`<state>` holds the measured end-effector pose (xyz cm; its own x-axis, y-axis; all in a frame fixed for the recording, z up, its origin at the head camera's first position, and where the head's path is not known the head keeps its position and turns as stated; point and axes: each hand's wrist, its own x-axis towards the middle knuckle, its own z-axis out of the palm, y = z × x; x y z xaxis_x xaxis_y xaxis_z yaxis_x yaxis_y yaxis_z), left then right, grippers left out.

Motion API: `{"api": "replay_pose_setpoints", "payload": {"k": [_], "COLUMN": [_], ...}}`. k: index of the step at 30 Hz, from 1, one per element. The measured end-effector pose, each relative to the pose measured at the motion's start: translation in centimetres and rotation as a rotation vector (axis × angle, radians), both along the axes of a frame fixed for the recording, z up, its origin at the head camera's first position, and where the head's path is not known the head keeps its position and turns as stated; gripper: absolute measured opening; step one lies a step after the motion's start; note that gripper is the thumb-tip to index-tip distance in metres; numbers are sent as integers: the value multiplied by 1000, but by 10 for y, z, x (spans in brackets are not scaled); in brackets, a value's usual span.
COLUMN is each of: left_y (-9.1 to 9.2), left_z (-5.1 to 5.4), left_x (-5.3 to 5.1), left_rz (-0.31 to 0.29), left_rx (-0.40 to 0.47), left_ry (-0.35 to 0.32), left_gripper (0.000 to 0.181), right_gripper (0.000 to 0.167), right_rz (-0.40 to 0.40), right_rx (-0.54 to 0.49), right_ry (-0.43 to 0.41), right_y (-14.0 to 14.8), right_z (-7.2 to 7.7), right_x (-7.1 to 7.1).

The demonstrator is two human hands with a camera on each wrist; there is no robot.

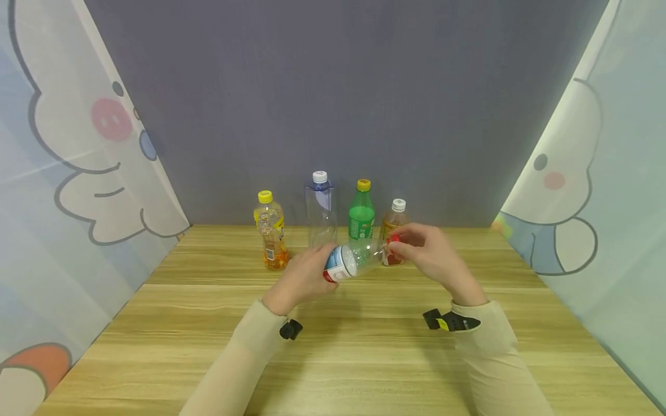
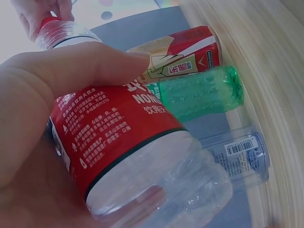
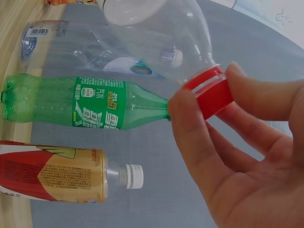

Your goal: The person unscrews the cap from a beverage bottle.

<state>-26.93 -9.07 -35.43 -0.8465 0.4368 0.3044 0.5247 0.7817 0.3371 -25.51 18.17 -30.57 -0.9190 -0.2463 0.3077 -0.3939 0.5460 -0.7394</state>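
Observation:
My left hand [image 1: 303, 274] grips a clear plastic water bottle [image 2: 123, 130] round its red label. The bottle is tilted nearly sideways above the table, its neck toward the right. At the mouth, thumb and fingers of my right hand [image 1: 436, 258] pinch the red cap [image 3: 214, 99]. A thin pale gap shows between cap and red neck ring [image 3: 203, 79]; whether the threads still engage, I cannot tell. Behind them stand a green bottle [image 1: 361, 215] with a yellow cap and a white-capped bottle [image 3: 71, 172] with a red and gold label, partly hidden by my right hand.
A tall clear bottle [image 1: 321, 211] with a white cap stands at the back. Left of it is a yellow-capped bottle [image 1: 270, 231] with some orange contents. The wooden table [image 1: 364, 358] ends at a grey back panel [image 1: 333, 104], with printed curtains [image 1: 78, 190] at both sides.

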Motion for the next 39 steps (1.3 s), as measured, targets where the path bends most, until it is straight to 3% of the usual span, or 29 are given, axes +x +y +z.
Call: {"api": "replay_pose_setpoints", "payload": {"k": [4, 15, 27, 30, 36, 39], "left_y": [0, -2, -1, -1, -2, -2], "left_z": [0, -1, 0, 0, 1, 1], "left_x": [0, -1, 0, 0, 0, 1], "left_rz": [0, -1, -18, -17, -9, -10], "left_rx": [1, -2, 3, 4, 4, 3], "left_ry": [3, 2, -1, 5, 11, 22], "left_gripper": [73, 74, 72, 71, 71, 71], "right_gripper": [28, 29, 24, 30, 45, 45], "right_rz": [-18, 15, -71, -89, -102, -95], "right_rx": [32, 0, 8, 11, -41, -54], "right_ry": [8, -9, 68, 43, -112, -143], "right_y": [0, 0, -2, -3, -2, -2], "right_z": [1, 1, 2, 2, 4, 5], "right_x": [0, 0, 0, 1, 1, 1]}}
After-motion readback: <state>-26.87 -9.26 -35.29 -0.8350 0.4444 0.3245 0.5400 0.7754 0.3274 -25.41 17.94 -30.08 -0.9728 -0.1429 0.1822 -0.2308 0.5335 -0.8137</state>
